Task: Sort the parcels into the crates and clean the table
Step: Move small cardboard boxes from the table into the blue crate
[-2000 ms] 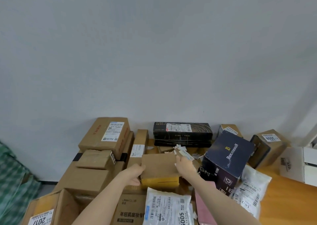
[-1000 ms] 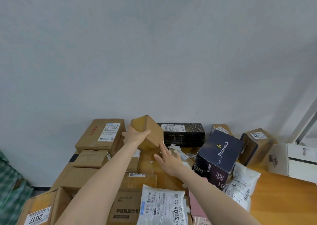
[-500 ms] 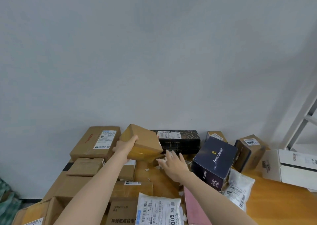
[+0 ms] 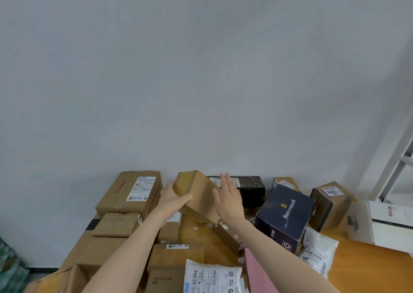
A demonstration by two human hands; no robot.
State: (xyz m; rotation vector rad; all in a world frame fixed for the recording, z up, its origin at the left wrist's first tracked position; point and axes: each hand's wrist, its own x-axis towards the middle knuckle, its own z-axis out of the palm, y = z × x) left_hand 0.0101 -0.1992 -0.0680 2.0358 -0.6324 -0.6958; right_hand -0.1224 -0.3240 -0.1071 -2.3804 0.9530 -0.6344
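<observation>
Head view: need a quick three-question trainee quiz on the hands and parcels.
1. True or false: the fingers of the right grip curl round the tilted plain brown cardboard box.
2. Which parcel carries gold lettering? A: navy blue cardboard box. B: white plastic mailer bag. C: large brown carton with a white label.
3. Fill in: the flat black box with gold rings stands against the ___.
Key: 1 false, those fingers are straight; the left grip holds the box. 2 A. 3 grey wall.
</observation>
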